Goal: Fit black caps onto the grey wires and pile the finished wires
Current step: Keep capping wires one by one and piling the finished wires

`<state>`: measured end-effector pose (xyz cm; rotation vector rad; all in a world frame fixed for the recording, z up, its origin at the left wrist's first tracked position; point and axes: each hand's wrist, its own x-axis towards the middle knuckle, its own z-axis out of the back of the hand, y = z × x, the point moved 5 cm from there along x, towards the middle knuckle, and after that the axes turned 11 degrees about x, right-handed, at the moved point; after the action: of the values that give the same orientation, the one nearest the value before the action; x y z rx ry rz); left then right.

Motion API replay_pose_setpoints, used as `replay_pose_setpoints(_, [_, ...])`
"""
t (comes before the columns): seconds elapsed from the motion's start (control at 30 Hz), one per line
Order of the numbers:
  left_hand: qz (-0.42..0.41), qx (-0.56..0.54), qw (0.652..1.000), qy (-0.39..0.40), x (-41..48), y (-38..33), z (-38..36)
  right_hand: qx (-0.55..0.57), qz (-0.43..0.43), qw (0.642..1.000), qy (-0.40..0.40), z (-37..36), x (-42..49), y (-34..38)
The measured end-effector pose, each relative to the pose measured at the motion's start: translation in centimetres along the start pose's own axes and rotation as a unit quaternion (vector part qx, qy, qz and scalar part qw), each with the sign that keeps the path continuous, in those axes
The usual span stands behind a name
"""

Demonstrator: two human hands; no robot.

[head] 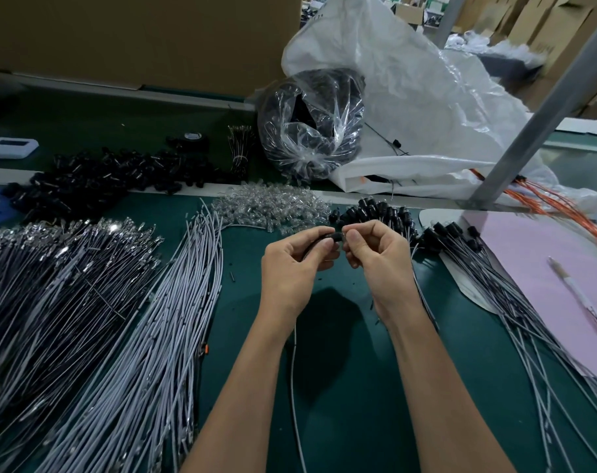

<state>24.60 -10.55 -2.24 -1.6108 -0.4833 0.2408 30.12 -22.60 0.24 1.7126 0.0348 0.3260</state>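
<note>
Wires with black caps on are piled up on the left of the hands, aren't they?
No. The pile of wires with black caps lies to the right of the right hand, not on the left, as the head view shows. To the left of the left hand lie bare grey wires.

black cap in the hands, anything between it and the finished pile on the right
Nothing visible does. The left hand and right hand pinch the black cap above the mat, and the finished pile lies just past the right hand.
</note>
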Motion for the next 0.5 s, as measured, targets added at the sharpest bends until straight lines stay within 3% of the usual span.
replay_pose_setpoints(0.23, [0.059, -0.091, 0.994, 0.000, -0.13, -0.02, 0.19, -0.006, 0.016, 0.999, 0.030, -0.25, -0.24, 0.54])
replay_pose_setpoints(0.5, [0.055, -0.115, 0.992, 0.018, -0.48, -0.28, -0.05, 0.060, -0.011, 0.997, 0.050, -0.15, 0.00, 0.27])
